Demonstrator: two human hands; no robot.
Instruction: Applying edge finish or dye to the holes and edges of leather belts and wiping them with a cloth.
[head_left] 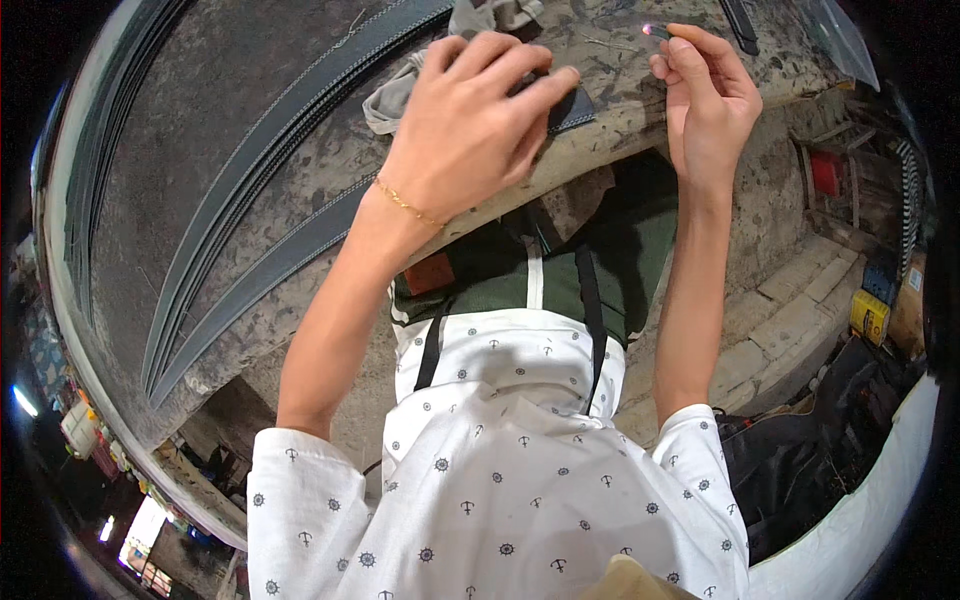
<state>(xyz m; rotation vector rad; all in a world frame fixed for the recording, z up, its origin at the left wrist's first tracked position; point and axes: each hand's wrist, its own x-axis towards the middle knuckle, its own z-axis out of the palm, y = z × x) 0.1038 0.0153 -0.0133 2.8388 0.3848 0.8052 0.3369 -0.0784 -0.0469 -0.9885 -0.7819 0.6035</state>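
Note:
My left hand (480,115) is over the near part of the workbench, palm down, its fingers bent and spread apart. Beneath it lies a dark strap with pale stitching (320,235), whose end shows past my fingers; fingertip contact is partly hidden. A crumpled grey cloth (395,98) is beside that hand. Raised to the right, my right hand (712,105) pinches a small dark stick-like tool (658,32) between thumb and fingers. The tool's tip glows pinkish white, and its exact kind is unclear.
Long dark stitched straps (235,170) curve across the stained workbench (130,220) on the left. A slim black object (740,25) and a clear plastic bag (840,45) lie at the far right. Below right are a yellow box (869,316) and dark fabric (800,450).

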